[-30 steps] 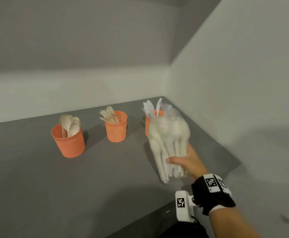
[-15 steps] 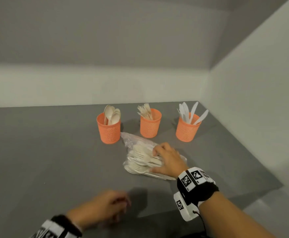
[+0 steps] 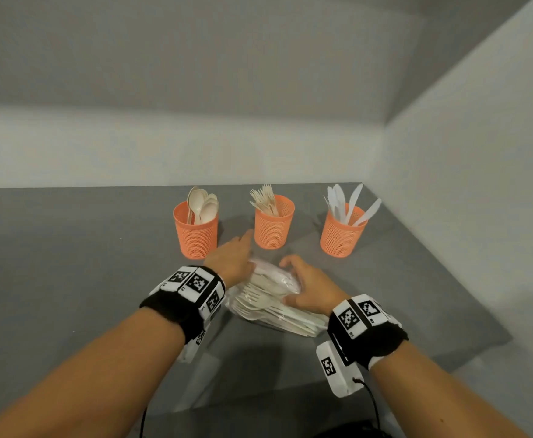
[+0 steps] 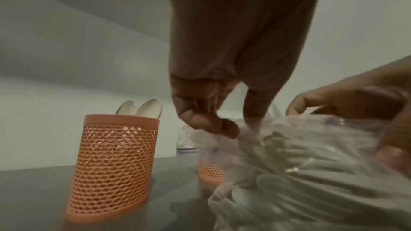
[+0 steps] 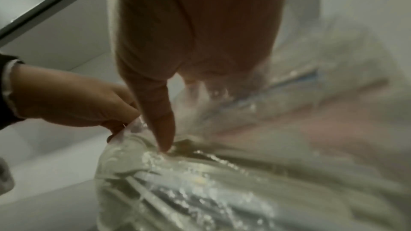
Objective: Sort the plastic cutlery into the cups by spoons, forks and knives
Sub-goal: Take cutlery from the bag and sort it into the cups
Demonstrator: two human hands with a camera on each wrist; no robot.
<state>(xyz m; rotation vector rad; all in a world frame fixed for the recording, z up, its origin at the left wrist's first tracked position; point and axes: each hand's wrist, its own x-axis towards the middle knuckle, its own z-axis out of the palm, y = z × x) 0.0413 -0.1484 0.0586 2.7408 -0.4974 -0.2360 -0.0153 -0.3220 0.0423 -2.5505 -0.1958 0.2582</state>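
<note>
A clear plastic bag of white cutlery [image 3: 271, 306] lies on the grey table [image 3: 69, 263] in front of three orange mesh cups. The left cup [image 3: 195, 232] holds spoons, the middle cup [image 3: 274, 225] forks, the right cup [image 3: 342, 232] knives. My left hand [image 3: 235, 259] pinches the bag's far left edge, its index finger pointing toward the middle cup. My right hand [image 3: 309, 289] holds the bag from the right, thumb and fingers curled on the plastic. In the left wrist view my left hand [image 4: 213, 126] pinches the bag [image 4: 311, 164] beside the spoon cup [image 4: 115, 164]. The right wrist view shows my thumb [image 5: 164, 129] pressing the bag [image 5: 222, 182].
A white wall meets the table at the back and on the right, forming a corner behind the knife cup. The table's front edge [image 3: 290, 393] runs below my wrists, with a lower grey step [image 3: 480, 365] to the right.
The right hand brought the bag from the air down onto the table in front of the cups. The left hand came in from the lower left and took hold of the bag's edge.
</note>
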